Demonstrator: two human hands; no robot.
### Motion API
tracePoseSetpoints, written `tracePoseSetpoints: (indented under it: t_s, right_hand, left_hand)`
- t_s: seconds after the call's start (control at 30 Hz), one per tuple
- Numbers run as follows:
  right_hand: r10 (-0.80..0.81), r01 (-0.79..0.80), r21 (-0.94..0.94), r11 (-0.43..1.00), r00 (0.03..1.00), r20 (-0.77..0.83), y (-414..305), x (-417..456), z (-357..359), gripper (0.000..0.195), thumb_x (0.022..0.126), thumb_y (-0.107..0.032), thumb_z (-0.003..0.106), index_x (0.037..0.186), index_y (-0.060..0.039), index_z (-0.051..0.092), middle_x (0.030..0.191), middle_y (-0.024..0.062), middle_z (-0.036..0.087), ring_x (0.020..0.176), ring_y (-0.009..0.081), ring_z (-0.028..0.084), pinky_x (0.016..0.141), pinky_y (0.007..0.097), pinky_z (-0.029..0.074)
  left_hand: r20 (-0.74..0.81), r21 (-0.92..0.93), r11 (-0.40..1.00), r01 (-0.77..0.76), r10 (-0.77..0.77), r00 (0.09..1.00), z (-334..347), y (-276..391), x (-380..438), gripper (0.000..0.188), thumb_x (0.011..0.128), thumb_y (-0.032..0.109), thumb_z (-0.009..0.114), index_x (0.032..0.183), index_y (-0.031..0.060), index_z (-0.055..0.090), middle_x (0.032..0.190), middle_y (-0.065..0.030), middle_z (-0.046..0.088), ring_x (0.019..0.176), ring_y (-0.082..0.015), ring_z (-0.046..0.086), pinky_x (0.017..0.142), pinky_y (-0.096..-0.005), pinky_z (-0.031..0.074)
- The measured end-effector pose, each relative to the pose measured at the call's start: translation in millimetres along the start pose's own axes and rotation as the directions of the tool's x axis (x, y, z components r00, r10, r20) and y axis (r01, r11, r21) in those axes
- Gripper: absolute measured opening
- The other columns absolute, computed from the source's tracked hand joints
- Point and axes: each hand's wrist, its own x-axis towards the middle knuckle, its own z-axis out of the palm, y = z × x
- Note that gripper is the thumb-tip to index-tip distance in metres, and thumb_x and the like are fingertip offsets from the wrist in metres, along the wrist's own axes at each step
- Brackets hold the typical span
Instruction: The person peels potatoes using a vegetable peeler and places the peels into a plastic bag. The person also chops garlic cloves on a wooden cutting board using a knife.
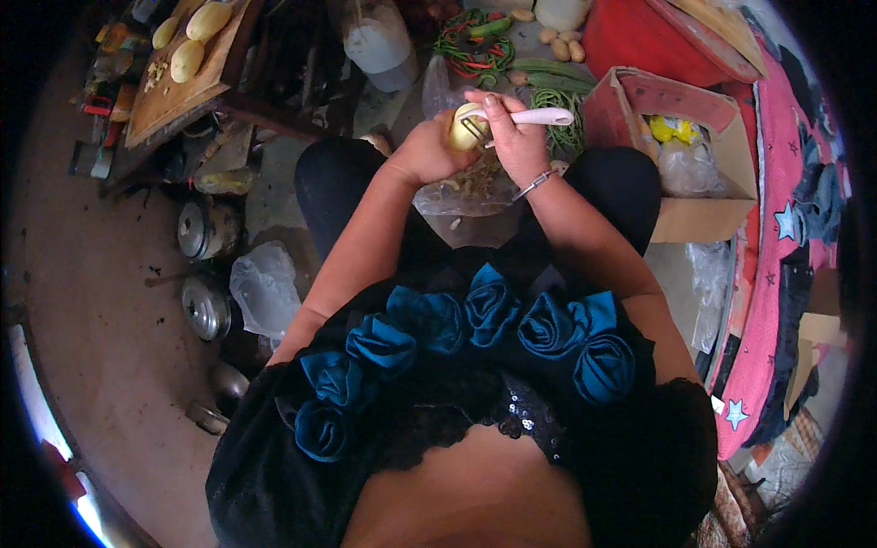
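My left hand [430,149] holds a peeled, pale yellow potato [465,134] above my knees. In my right hand [515,140] is a vegetable peeler with a pale pink handle [546,116]; its blade lies against the potato's face. Below both hands, a clear plastic bag [464,198] with brownish peelings [479,179] lies between my legs. On a wooden board [147,113] at the upper left rest several peeled potatoes [210,21] and some small pale pieces [156,72].
Green beans [563,113], chillies [503,58], ridged green vegetables [553,68] and unpeeled potatoes [560,50] lie on the floor ahead. A cardboard box [706,216] holding plastic bags stands at right. Metal lidded pots [196,231] and a crumpled plastic bag [264,288] are at left.
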Motion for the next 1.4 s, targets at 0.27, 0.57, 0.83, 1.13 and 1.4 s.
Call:
tracePoseSetpoints:
  t_s: [0.27,0.57,0.83,1.13,1.4]
  right_hand:
    - [0.105,-0.106,-0.029,0.994,0.994,-0.045,7.3,8.2,-11.0,0.03,0.094,-0.026,0.048,0.093,0.0005,0.062,0.095,0.0053,0.065,0.078,0.0068,0.056,0.072,0.0211,0.045]
    - [0.103,-0.106,-0.008,0.994,0.978,-0.183,14.4,16.2,-18.9,0.032,0.092,-0.027,0.051,0.087,0.0023,0.063,0.084,0.0075,0.067,0.069,0.01,0.059,0.066,0.0245,0.047]
    - [-0.3,0.296,-0.433,0.851,0.952,0.062,17.2,9.6,-8.3,0.019,0.086,-0.02,0.057,0.087,-0.0024,0.064,0.085,0.0115,0.065,0.077,0.0243,0.062,0.068,0.0318,0.048]
    - [0.231,-0.211,0.103,0.972,0.935,-0.268,7.2,18.6,-23.9,0.03,0.092,-0.028,0.051,0.091,0.0004,0.058,0.088,0.0072,0.065,0.078,0.0109,0.059,0.071,0.0235,0.047]
    - [-0.034,0.027,-0.104,0.994,0.998,-0.061,12.7,1.9,-3.7,0.032,0.093,-0.027,0.05,0.093,0.0024,0.062,0.088,0.0066,0.067,0.076,0.0104,0.06,0.07,0.0225,0.047]
  left_hand:
    - [-0.026,0.113,0.993,0.029,-0.026,0.999,-1.2,6.7,-3.4,0.069,0.063,0.029,0.07,0.119,-0.0017,0.044,0.094,-0.0244,0.061,0.09,-0.0369,0.06,0.079,-0.0396,0.047]
    - [-0.116,0.201,0.977,0.071,-0.048,0.992,0.7,11.9,-5.6,0.073,0.062,0.032,0.072,0.123,0.0046,0.043,0.095,-0.0225,0.062,0.09,-0.0363,0.06,0.078,-0.0405,0.048]
    - [-0.253,0.313,0.936,0.159,-0.079,0.964,8.9,19.3,-7.0,0.066,0.066,0.03,0.068,0.123,0.0081,0.043,0.096,-0.0213,0.062,0.088,-0.0357,0.061,0.077,-0.0425,0.049]
    - [-0.247,0.22,0.968,0.12,-0.064,0.967,4.5,9.6,-7.6,0.065,0.066,0.032,0.069,0.12,0.0049,0.046,0.092,-0.0227,0.063,0.086,-0.037,0.061,0.076,-0.042,0.049]
    - [-0.108,0.176,0.978,0.108,-0.09,0.99,0.8,8.1,-8.9,0.059,0.065,0.038,0.069,0.109,0.0015,0.054,0.091,-0.0233,0.062,0.086,-0.0379,0.06,0.076,-0.0416,0.048]
